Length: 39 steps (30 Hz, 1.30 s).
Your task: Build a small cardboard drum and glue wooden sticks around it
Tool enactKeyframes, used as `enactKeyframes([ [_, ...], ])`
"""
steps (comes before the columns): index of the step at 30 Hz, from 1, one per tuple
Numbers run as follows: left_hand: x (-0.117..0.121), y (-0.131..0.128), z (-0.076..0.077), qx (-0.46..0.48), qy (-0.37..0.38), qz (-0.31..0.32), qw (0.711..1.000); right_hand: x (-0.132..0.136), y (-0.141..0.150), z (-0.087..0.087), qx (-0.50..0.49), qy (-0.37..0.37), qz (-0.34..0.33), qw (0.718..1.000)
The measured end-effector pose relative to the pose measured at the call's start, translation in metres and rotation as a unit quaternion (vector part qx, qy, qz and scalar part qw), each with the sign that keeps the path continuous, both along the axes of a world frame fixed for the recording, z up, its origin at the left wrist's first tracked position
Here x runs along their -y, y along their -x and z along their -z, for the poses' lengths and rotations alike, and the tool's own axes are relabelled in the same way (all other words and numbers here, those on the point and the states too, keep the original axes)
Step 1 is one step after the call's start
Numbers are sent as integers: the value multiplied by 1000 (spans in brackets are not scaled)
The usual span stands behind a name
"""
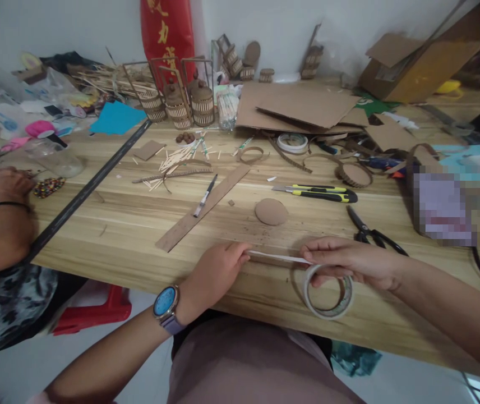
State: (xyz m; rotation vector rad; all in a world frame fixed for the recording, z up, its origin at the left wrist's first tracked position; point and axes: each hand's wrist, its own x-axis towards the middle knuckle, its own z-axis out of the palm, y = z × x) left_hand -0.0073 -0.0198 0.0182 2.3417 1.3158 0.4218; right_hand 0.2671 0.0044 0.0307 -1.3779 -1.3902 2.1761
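Between my two hands a narrow white strip of tape (277, 256) is stretched, close above the table's front edge. My left hand (218, 272), with a watch on its wrist, pinches the strip's left end. Around the roll of tape (328, 311) the fingers of my right hand (345, 258) are closed, with thumb and forefinger at the strip's right end. Beyond the hands lies a round cardboard disc (271, 212). A long cardboard strip (223, 196) rests to its left, with a pen (205, 195) across it.
A box cutter (315, 193) and black scissors (370, 230) lie to the right. Matchsticks (176, 157), cardboard sheets (294, 104) and small stick-covered lanterns (202, 106) stand or lie farther back. At the left, another person's hands (7, 182) are near a bead bundle (49, 187).
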Motion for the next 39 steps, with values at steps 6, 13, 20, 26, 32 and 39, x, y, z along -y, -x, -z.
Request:
enactKeyframes([
  [6, -2, 2, 2, 46, 1, 17, 999, 0, 3, -4, 5, 55, 42, 998],
  [13, -2, -1, 0, 5, -17, 28, 999, 1, 5, -6, 34, 25, 20, 999],
  [20, -7, -3, -6, -77, 7, 52, 996, -1, 6, -7, 39, 17, 15, 999],
  [26, -8, -3, -7, -97, 0, 86, 992, 0, 6, -6, 35, 19, 20, 999],
  [32, -10, -5, -9, -127, -5, 96, 987, -1, 7, -4, 47, 14, 11, 999],
  [39, -13, -9, -10, -103, 16, 75, 992, 0, 12, -13, 75, 13, 0, 997],
])
